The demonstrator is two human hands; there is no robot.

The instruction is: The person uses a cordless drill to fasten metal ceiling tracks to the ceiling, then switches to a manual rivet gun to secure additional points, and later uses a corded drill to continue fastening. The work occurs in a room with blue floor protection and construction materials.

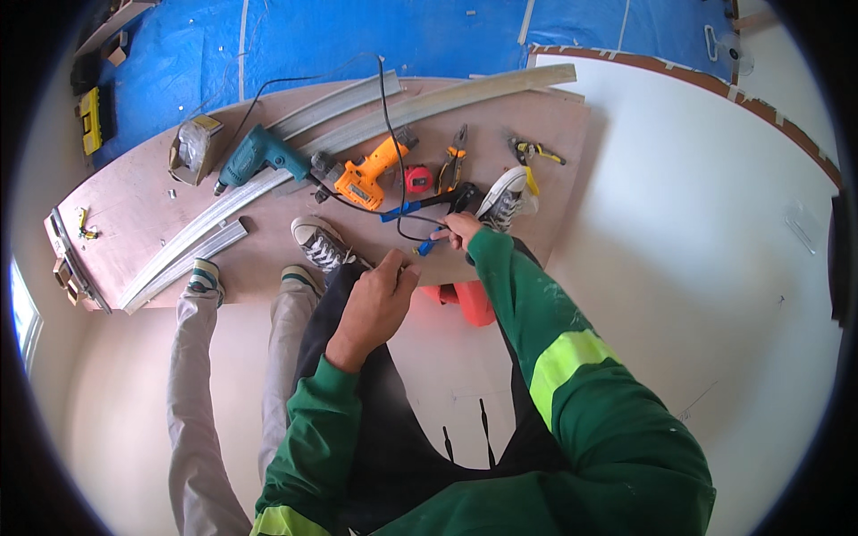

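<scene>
My right hand (461,230) is closed at the blue handle (430,243) of a hand tool, between my sneakers. A second blue handle (399,213) and a black tool head (463,196) lie just beyond it; whether they belong to one tool I cannot tell. My left hand (375,305) is closed over my lap, its fingers curled; what it may hold is hidden. A black cable (384,98) loops down close to my right hand. Past my shoes lie an orange cordless drill (366,177), a teal corded drill (259,159), a red tape measure (417,179) and orange-handled pliers (451,165).
Long metal profiles (438,103) cross the wooden board (134,210). A small open box (194,147) and yellow-handled snips (536,150) sit on it. Another person's legs (201,384) stand at my left. Something red (474,304) shows beneath me. Blue sheeting (357,36) covers the far floor.
</scene>
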